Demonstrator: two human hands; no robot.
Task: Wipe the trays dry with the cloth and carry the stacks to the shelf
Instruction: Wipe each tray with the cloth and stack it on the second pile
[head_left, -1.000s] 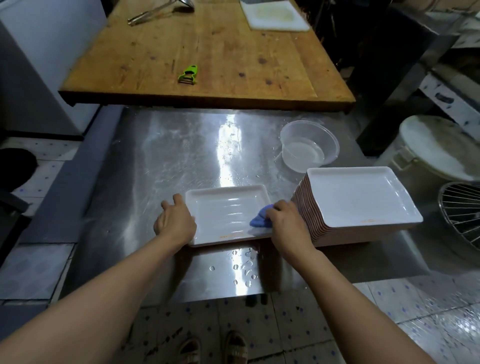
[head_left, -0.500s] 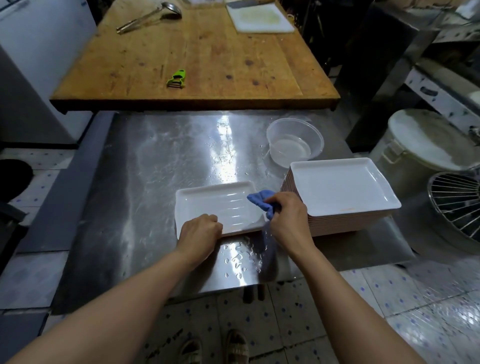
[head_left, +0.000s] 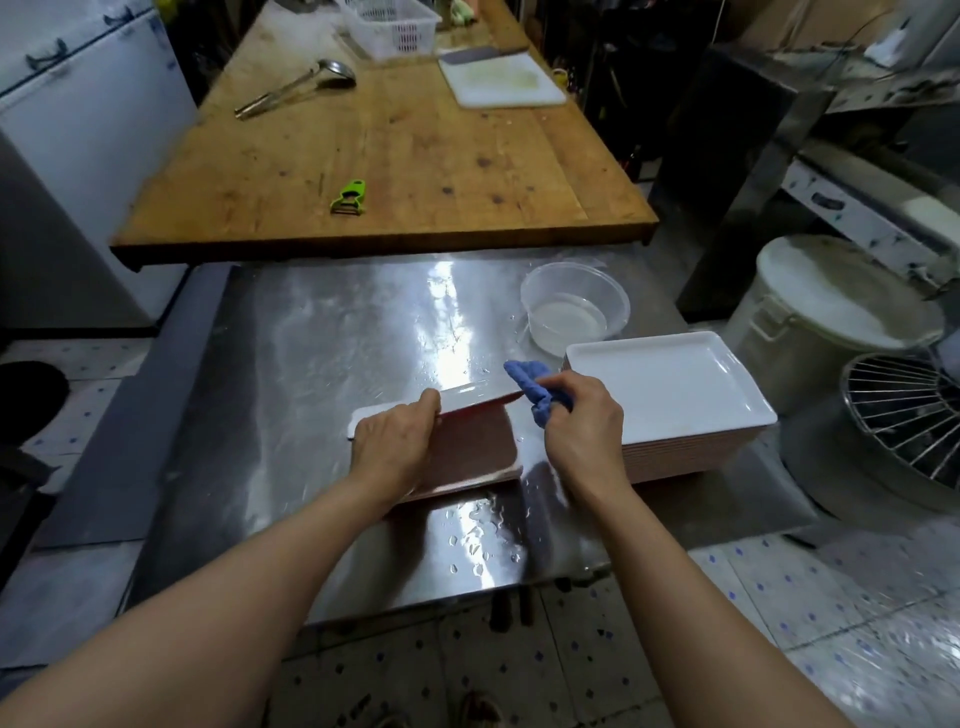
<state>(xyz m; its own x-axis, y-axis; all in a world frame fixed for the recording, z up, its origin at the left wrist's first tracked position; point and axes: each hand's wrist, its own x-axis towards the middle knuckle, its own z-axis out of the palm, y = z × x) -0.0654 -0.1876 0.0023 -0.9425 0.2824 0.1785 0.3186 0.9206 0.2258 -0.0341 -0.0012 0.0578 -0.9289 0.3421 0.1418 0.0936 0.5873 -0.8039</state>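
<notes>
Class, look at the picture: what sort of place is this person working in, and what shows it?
Probably a restaurant kitchen: a steel table, a stack of white trays, and a big lidded pot.

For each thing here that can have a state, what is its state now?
Single tray: tipped up, reddish underside showing, gripped by the left hand.
Cloth: bunched, gripped by the right hand.
Tray stack: upright on the steel table.
Steel table: wet.
Clear bowl: upright, holds water.
</notes>
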